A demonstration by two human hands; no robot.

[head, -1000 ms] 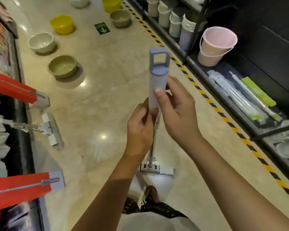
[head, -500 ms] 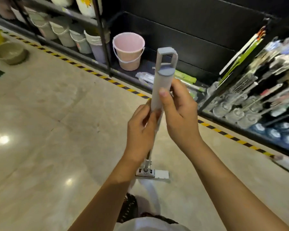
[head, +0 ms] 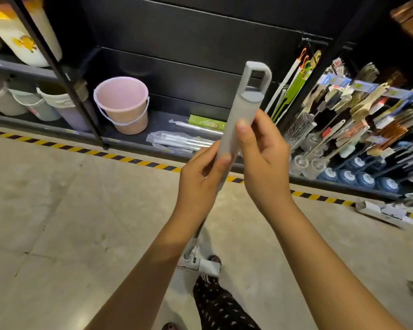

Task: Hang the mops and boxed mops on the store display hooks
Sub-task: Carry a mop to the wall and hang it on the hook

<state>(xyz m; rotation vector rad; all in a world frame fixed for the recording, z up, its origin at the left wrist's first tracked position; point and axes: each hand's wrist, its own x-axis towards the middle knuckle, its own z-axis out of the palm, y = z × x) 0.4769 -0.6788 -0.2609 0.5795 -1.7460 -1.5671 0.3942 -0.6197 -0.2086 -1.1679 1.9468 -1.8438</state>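
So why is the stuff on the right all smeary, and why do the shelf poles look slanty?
Head view: the hanging brushes on the right rack are smeared, likely by motion blur, while the grey plastic mop handle looks sharp; the wide-angle lens slants the black metal shelf post; lighting is soft, without harsh glare.

Tiled floor (head: 57,210) edged with striped tape (head: 119,158); pink bucket (head: 122,110) and bagged mops (head: 177,140) on bottom shelf (head: 159,122).
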